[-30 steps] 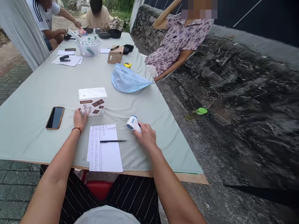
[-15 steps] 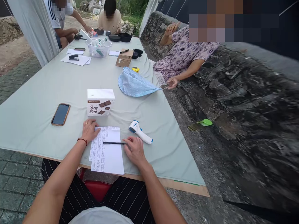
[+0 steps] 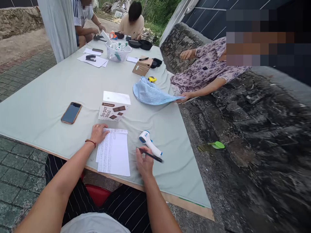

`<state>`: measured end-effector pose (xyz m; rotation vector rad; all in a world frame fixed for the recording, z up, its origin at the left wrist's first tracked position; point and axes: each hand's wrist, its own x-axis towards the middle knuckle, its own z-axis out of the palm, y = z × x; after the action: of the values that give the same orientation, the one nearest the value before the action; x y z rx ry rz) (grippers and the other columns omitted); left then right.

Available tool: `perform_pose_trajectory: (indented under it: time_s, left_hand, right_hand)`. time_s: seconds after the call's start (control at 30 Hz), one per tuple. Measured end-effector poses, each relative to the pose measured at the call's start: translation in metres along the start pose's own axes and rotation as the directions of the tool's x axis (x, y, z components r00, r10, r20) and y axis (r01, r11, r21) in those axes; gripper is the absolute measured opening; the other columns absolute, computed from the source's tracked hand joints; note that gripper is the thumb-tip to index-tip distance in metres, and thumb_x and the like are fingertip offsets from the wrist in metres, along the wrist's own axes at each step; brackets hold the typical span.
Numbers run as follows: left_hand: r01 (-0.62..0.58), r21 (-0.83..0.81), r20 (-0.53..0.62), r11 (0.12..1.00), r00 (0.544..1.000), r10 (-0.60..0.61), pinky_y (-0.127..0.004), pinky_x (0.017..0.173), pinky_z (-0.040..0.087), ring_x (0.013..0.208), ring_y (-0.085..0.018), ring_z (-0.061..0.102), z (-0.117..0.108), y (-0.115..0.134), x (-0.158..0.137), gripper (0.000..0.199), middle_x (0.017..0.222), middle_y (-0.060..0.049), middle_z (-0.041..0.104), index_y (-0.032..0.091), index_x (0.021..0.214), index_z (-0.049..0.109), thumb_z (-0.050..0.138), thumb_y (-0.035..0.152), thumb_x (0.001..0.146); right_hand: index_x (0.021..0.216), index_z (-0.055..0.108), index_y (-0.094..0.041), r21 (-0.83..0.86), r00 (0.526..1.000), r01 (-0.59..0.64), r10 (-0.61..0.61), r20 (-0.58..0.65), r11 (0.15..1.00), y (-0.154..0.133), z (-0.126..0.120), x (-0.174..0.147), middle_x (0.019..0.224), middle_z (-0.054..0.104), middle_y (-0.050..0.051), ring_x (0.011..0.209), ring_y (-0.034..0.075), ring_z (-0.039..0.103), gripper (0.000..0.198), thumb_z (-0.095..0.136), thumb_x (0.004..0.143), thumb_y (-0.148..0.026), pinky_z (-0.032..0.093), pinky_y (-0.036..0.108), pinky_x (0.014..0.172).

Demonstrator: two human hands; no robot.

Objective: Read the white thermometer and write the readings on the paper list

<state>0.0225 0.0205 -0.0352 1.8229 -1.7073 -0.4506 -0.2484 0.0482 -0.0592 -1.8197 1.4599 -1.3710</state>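
Note:
My left hand (image 3: 98, 133) rests on the table at the upper left edge of some written sheets of paper (image 3: 119, 155), fingers lying out and nothing gripped. Small handwriting fills the left part of the top sheet; its right part is blank. Just right of the paper, my right hand (image 3: 145, 165) holds a black pen (image 3: 155, 158), which points to the right and looks slightly blurred. Close beyond that hand lies a white and blue infrared thermometer (image 3: 150, 143). A white "Super Meal" box (image 3: 114, 106) stands beyond my left hand.
A phone (image 3: 71, 113) lies at left. A person at right holds the end of a light blue cloth (image 3: 155, 94). Farther off are a yellow tape measure (image 3: 152, 79), a clear basket (image 3: 119, 53), a stapler (image 3: 90, 57) and black pans (image 3: 145, 44). Two people sit at the far end.
My right hand has lifted the pen off the paper and swung it round to the right. The view has turned slightly left. The person's hand at right has shifted on the cloth.

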Motion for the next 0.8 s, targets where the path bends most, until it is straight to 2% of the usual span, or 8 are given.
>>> perform_pose_trajectory:
  time_s: [0.03, 0.1, 0.17, 0.23, 0.37, 0.47, 0.67, 0.8]
  left_hand:
    - [0.008, 0.001, -0.009, 1.000, 1.000, -0.008, -0.046, 0.104, 0.037, 0.096, -0.025, 0.057, 0.000, 0.000, 0.001, 0.019, 0.088, -0.005, 0.064, 0.021, 0.105, 0.059, 0.060, 0.027, 0.087]
    - [0.004, 0.005, -0.018, 1.000, 1.000, -0.004, -0.047, 0.104, 0.037, 0.098, -0.026, 0.057, 0.000, 0.000, 0.002, 0.020, 0.087, -0.005, 0.064, 0.021, 0.108, 0.059, 0.056, 0.027, 0.088]
    - [-0.021, 0.016, -0.008, 1.000, 1.000, 0.021, -0.048, 0.104, 0.036, 0.104, -0.027, 0.055, 0.000, 0.000, 0.003, 0.020, 0.092, -0.007, 0.066, 0.021, 0.108, 0.059, 0.054, 0.025, 0.089]
    - [-0.044, 0.037, 0.009, 0.998, 0.999, 0.044, -0.048, 0.105, 0.034, 0.108, -0.028, 0.053, 0.001, -0.001, 0.004, 0.019, 0.099, -0.008, 0.067, 0.022, 0.106, 0.061, 0.051, 0.023, 0.089]
    - [-0.081, 0.094, 0.042, 0.992, 0.996, 0.077, -0.050, 0.103, 0.034, 0.108, -0.029, 0.052, 0.003, 0.000, 0.009, 0.020, 0.099, -0.007, 0.068, 0.024, 0.102, 0.064, 0.048, 0.021, 0.090]
    - [-0.073, 0.156, 0.057, 0.985, 0.996, 0.065, -0.051, 0.101, 0.035, 0.107, -0.030, 0.051, 0.005, 0.002, 0.015, 0.020, 0.098, -0.008, 0.067, 0.025, 0.101, 0.066, 0.051, 0.021, 0.089]
    - [-0.025, 0.187, -0.008, 0.982, 1.000, 0.027, -0.050, 0.104, 0.034, 0.114, -0.031, 0.048, 0.006, 0.006, 0.015, 0.021, 0.108, -0.012, 0.062, 0.022, 0.107, 0.066, 0.055, 0.024, 0.088]
    - [-0.081, 0.185, 0.033, 0.979, 0.997, 0.076, -0.052, 0.108, 0.030, 0.118, -0.034, 0.046, 0.003, 0.008, 0.008, 0.041, 0.115, -0.012, 0.058, 0.021, 0.113, 0.061, 0.070, 0.040, 0.078]
  right_hand:
    - [0.084, 0.056, -0.019, 0.095, 0.995, -0.092, 0.094, -0.016, 0.991, -0.006, 0.006, 0.002, 0.078, 0.057, 0.002, 0.074, 0.018, 0.053, 0.024, 0.060, 0.083, -0.043, 0.044, 0.036, 0.078]
    - [0.081, 0.055, -0.019, 0.292, 0.973, -0.228, 0.228, 0.034, 0.929, -0.019, 0.018, 0.008, 0.073, 0.056, 0.000, 0.069, 0.016, 0.052, 0.025, 0.062, 0.075, -0.043, 0.045, 0.033, 0.071]
    - [0.081, 0.058, -0.018, 0.427, 0.950, -0.313, 0.288, 0.123, 0.848, -0.031, 0.032, 0.017, 0.067, 0.055, -0.001, 0.063, 0.015, 0.051, 0.026, 0.063, 0.070, -0.042, 0.044, 0.031, 0.065]
    - [0.079, 0.059, -0.018, 0.471, 0.933, -0.358, 0.296, 0.203, 0.806, -0.039, 0.044, 0.026, 0.063, 0.054, -0.002, 0.060, 0.014, 0.050, 0.026, 0.063, 0.067, -0.040, 0.043, 0.030, 0.062]
    - [0.078, 0.059, -0.019, 0.448, 0.921, -0.377, 0.279, 0.271, 0.810, -0.042, 0.063, 0.039, 0.061, 0.054, -0.003, 0.057, 0.013, 0.048, 0.025, 0.061, 0.065, -0.040, 0.042, 0.028, 0.060]
    - [0.076, 0.058, -0.019, 0.406, 0.926, -0.365, 0.282, 0.251, 0.838, -0.039, 0.073, 0.037, 0.065, 0.056, -0.002, 0.059, 0.013, 0.048, 0.025, 0.060, 0.064, -0.041, 0.043, 0.028, 0.060]
    - [0.071, 0.058, -0.019, 0.323, 0.941, -0.326, 0.273, 0.199, 0.888, -0.036, 0.081, 0.027, 0.067, 0.059, 0.001, 0.063, 0.014, 0.050, 0.025, 0.057, 0.068, -0.044, 0.046, 0.029, 0.064]
    - [0.073, 0.059, -0.019, 0.293, 0.936, -0.321, 0.254, 0.243, 0.901, -0.034, 0.081, 0.026, 0.069, 0.060, 0.001, 0.064, 0.014, 0.051, 0.025, 0.058, 0.070, -0.044, 0.046, 0.030, 0.065]
